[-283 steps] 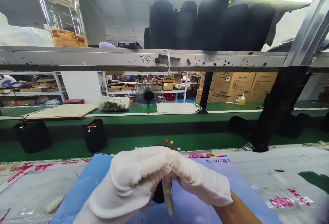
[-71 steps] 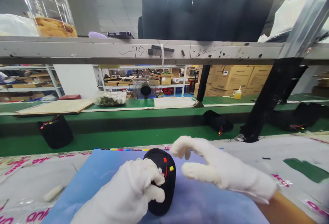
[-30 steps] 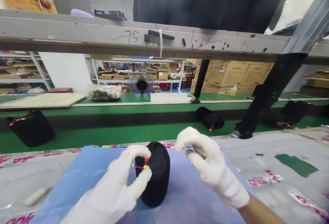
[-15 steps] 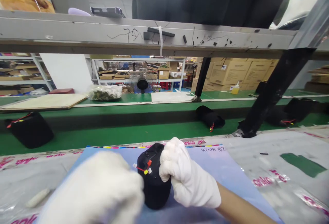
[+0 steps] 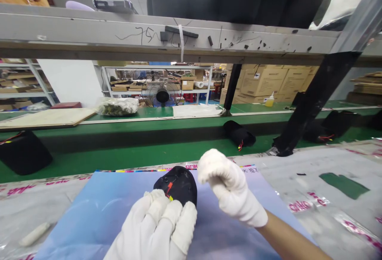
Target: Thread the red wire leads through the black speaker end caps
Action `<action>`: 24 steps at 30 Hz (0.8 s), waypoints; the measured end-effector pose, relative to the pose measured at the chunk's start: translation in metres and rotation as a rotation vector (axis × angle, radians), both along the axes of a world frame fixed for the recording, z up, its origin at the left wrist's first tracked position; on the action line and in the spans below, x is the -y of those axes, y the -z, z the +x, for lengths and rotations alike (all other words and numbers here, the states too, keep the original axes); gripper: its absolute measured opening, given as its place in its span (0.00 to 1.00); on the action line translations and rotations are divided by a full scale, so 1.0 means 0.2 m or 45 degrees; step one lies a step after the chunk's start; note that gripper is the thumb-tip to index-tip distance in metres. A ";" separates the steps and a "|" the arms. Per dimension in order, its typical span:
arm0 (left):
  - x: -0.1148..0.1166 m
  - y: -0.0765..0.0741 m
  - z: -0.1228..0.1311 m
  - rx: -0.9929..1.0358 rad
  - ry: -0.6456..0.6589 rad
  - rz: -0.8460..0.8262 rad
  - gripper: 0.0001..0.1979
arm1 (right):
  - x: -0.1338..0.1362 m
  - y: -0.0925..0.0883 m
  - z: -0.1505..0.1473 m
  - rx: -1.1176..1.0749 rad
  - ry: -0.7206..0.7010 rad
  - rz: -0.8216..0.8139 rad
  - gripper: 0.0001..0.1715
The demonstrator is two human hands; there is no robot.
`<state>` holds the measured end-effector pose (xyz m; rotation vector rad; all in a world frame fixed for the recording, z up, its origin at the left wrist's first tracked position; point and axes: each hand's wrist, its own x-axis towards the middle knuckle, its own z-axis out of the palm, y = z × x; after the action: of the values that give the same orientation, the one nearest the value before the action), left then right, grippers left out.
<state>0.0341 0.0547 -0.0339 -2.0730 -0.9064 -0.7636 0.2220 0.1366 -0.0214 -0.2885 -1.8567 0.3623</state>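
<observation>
A black rounded block point(image 5: 182, 184) with red wire and a yellow connector on its end stands on the blue printed sheet point(image 5: 89, 200). My left hand point(image 5: 158, 224), in a white glove, lies around its near side with the fingers over the front, hiding the lower part. To the right, my right hand point(image 5: 229, 188), also gloved in white, is raised off the block with its fingers curled into a loose fist. Nothing shows in that fist.
Similar black blocks lie on the green belt point(image 5: 104, 160) beyond: one on the left point(image 5: 24, 152), another point(image 5: 239, 133) near the middle. A grey shelf beam point(image 5: 119, 33) crosses above, and a black-wrapped post point(image 5: 316, 97) slants down on the right. A white stick-like piece point(image 5: 35, 234) lies lower left.
My right hand has come away from the block, up and to the right. My left hand, blurred before, has moved onto the block's near side. The view has shifted slightly.
</observation>
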 end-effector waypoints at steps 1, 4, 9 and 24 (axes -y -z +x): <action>-0.01 0.00 0.00 -0.006 0.009 0.009 0.15 | 0.00 0.01 -0.01 0.062 -0.011 0.076 0.08; -0.03 0.00 -0.01 -0.004 0.084 -0.044 0.12 | 0.02 0.04 -0.06 0.243 0.075 0.334 0.04; -0.02 -0.10 -0.12 0.219 0.124 -0.043 0.06 | 0.05 0.04 -0.07 0.478 0.201 0.432 0.08; -0.27 -0.18 -0.40 0.565 0.417 -1.323 0.16 | 0.13 -0.17 0.19 0.817 0.275 -0.703 0.26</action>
<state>-0.0458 0.1083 0.0015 -3.0766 -1.4269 -1.0936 0.2600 0.1115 0.0117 -1.0750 -2.2859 0.6874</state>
